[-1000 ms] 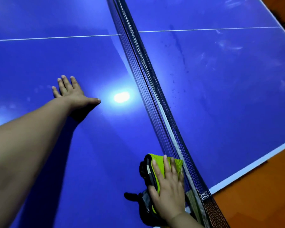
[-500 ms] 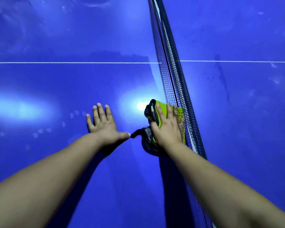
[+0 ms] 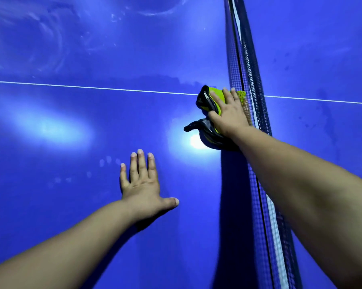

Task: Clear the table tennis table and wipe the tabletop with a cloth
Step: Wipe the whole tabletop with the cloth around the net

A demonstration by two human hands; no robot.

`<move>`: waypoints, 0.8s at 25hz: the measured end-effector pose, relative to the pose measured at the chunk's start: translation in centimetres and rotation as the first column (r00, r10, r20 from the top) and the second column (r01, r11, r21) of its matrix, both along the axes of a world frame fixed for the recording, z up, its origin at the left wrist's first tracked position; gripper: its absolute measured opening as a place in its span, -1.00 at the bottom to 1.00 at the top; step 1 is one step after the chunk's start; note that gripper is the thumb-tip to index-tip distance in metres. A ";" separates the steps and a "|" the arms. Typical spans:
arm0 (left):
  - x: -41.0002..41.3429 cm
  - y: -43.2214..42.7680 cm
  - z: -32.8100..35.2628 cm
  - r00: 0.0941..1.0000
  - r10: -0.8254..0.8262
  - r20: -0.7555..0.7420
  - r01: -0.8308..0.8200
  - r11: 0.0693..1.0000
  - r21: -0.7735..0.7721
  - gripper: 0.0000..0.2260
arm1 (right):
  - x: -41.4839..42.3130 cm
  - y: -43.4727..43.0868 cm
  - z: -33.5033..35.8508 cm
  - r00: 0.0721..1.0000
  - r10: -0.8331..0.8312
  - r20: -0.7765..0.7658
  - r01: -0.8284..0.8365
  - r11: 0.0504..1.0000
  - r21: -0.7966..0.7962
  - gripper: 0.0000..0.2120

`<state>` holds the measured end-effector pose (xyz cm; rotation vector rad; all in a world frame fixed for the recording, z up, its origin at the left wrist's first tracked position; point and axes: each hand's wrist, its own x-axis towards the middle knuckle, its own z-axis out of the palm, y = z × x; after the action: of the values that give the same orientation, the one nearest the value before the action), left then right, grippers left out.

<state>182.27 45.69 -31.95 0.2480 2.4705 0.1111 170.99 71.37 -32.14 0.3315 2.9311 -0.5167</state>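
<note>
Head camera: nearest, the left hand (image 3: 141,185) is laid flat on the blue tabletop (image 3: 57,205), fingers straight, nothing held. Farther off, the yellow-green and black cloth (image 3: 206,100) is pressed down under the right hand (image 3: 231,115), fingers straight, just beside the net (image 3: 247,65), on the white centre line (image 3: 92,88).

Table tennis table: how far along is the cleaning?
Done: no bats or balls show on the tabletop. In hand: the right hand presses a green-and-black cloth flat beside the net, at the white line; the left hand rests flat on the surface. Left: swirly smears at upper left and dark specks beyond the net.
</note>
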 end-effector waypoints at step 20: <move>-8.7 -20.1 1.2 0.949 0.228 -0.219 -0.134 0.918 0.373 -0.34 | -7.3 -22.8 -0.9 0.990 -0.142 0.011 0.136 0.964 0.227 -0.42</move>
<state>173.61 25.62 -30.74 0.1913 2.7179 0.6481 163.68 48.52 -33.08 0.5695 2.9586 -0.1917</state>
